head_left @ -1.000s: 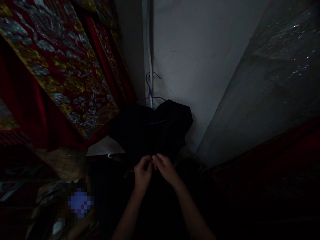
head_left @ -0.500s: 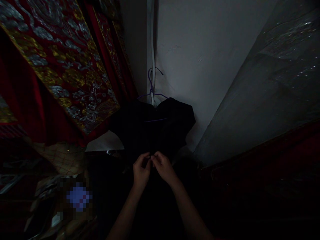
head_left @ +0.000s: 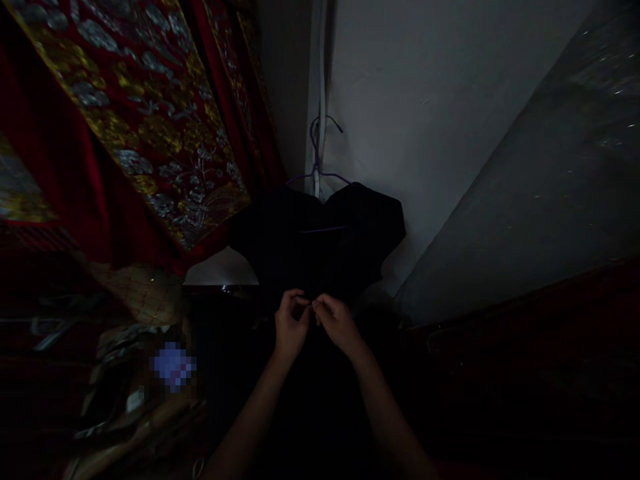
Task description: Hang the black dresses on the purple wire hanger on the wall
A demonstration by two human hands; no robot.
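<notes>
The left hand and the right hand meet at the near front of the black garment, below its neck opening. Their fingers are bent, with the fingertips brought close together, as for pinching; I cannot tell whether cloth or some small part is between them. The garment is already on the purple wire hanger, whose hook rises above it. In my judgement, the handling of the front is not finished; whether the front is fastened, the dark hides. Behind the garment is the pale wall, with a white cable above it; the red embroidered hanging is to its left.

Compared with half a second ago, garment, hanger and hanging appear higher and more rightward together, so probably the head turned. The hands keep their place on the garment, but the left forefinger looks slightly more lifted.
</notes>
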